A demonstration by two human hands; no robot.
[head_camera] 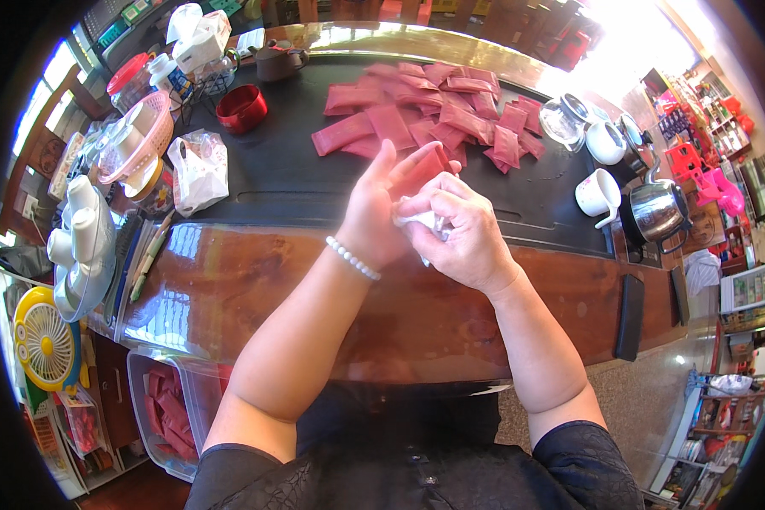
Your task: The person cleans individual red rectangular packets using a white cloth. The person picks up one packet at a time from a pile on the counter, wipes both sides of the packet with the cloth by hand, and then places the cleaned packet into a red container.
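My left hand (382, 204), with a pale bead bracelet at the wrist, is held palm up over the near edge of the black tray. A small red packet (428, 171) lies along its fingers, partly hidden by my other hand. My right hand (462, 233) pinches a crumpled white tissue (430, 223) against the left palm, beside the packet. Beyond both hands, a loose pile of red packets (421, 108) covers the far middle of the black tray (280, 166).
At left stand a white plastic bag (199, 171), a red bowl (242, 109) and a pink basket of cups (159, 137). A white mug (596, 192) and steel kettle (656, 213) are at right. A plastic bin (139, 408) of red packets sits below the table's left side.
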